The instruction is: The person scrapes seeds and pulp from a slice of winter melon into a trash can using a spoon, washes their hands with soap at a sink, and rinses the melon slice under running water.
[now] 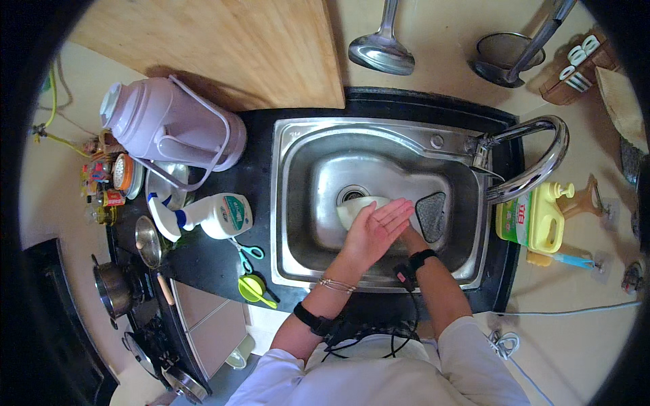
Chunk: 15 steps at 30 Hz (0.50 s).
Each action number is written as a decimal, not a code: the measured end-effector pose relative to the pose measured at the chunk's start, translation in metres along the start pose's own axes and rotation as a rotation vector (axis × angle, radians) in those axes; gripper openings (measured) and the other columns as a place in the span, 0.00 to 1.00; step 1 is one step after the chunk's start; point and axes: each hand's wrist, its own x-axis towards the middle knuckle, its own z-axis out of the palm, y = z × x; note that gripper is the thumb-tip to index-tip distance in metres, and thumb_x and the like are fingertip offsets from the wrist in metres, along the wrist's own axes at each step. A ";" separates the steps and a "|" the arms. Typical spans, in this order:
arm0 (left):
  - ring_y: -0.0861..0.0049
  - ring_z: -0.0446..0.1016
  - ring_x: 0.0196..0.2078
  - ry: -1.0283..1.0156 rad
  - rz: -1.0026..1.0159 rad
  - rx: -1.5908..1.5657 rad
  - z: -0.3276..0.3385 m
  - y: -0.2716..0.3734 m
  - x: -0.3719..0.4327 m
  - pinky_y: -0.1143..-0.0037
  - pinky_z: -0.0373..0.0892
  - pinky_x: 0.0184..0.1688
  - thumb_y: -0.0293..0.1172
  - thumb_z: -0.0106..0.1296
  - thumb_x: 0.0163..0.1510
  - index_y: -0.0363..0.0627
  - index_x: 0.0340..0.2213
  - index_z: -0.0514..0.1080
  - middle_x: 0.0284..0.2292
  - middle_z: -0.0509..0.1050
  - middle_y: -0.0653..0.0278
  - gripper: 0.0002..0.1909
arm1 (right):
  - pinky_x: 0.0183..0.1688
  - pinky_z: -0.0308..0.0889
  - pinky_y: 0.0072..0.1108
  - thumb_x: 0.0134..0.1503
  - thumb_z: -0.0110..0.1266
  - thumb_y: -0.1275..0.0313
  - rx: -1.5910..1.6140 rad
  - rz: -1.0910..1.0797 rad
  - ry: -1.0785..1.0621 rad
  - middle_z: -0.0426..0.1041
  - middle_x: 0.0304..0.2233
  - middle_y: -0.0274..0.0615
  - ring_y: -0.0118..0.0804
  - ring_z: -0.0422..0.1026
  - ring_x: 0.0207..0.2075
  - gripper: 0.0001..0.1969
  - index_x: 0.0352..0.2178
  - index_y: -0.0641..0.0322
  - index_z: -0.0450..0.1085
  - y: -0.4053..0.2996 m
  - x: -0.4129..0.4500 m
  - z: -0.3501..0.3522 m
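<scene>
My left hand is over the stainless steel sink, palm up, fingers extended and close together. Nothing lies in its palm. My right hand is mostly hidden beneath it; only a part near the wrist shows, so its fingers cannot be made out. Behind and below the hands, a pale bowl sits in the basin, partly covering the drain. To the right of the hands a dark grey triangular pad rests on the basin floor. The chrome faucet is swung to the right, outside the basin.
Left of the sink stand a lilac thermos jug, a white spray bottle, teal-handled scissors and a yellow-green tool. A yellow detergent jug is at the right. A ladle and a wooden board are beyond the sink.
</scene>
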 end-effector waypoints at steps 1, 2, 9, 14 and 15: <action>0.64 0.55 0.59 0.007 0.007 -0.001 -0.006 0.005 0.000 0.70 0.48 0.62 0.45 0.30 0.59 0.30 0.53 0.55 0.55 0.57 0.50 0.30 | 0.42 0.63 0.22 0.61 0.36 0.62 0.024 0.012 -0.018 0.68 0.43 0.35 0.28 0.67 0.42 0.16 0.43 0.60 0.64 -0.009 -0.011 0.013; 0.64 0.55 0.59 0.015 0.026 -0.002 -0.014 0.009 0.001 0.70 0.48 0.62 0.45 0.30 0.59 0.30 0.53 0.55 0.55 0.57 0.50 0.30 | 0.44 0.62 0.22 0.61 0.35 0.61 0.061 0.026 -0.040 0.68 0.44 0.36 0.28 0.66 0.44 0.17 0.44 0.61 0.63 -0.018 -0.021 0.024; 0.66 0.56 0.59 0.146 0.098 0.244 -0.040 -0.010 0.022 0.70 0.51 0.60 0.43 0.31 0.58 0.30 0.52 0.56 0.55 0.59 0.51 0.28 | 0.56 0.50 0.23 0.62 0.31 0.55 0.452 0.034 0.027 0.62 0.50 0.40 0.32 0.59 0.53 0.24 0.50 0.63 0.58 -0.146 -0.081 0.008; 0.73 0.57 0.58 0.217 0.058 0.494 -0.038 -0.044 0.029 0.74 0.51 0.59 0.45 0.31 0.60 0.36 0.54 0.57 0.55 0.59 0.57 0.28 | 0.60 0.43 0.23 0.62 0.30 0.55 0.492 -0.153 0.372 0.56 0.57 0.45 0.37 0.53 0.59 0.28 0.57 0.63 0.52 -0.245 -0.124 -0.015; 0.75 0.54 0.59 0.223 0.110 0.527 -0.026 -0.059 0.033 0.75 0.49 0.59 0.48 0.30 0.60 0.38 0.55 0.54 0.57 0.56 0.60 0.30 | 0.61 0.41 0.24 0.62 0.30 0.55 0.357 -0.229 0.364 0.53 0.58 0.46 0.38 0.50 0.60 0.28 0.57 0.64 0.50 -0.246 -0.129 -0.007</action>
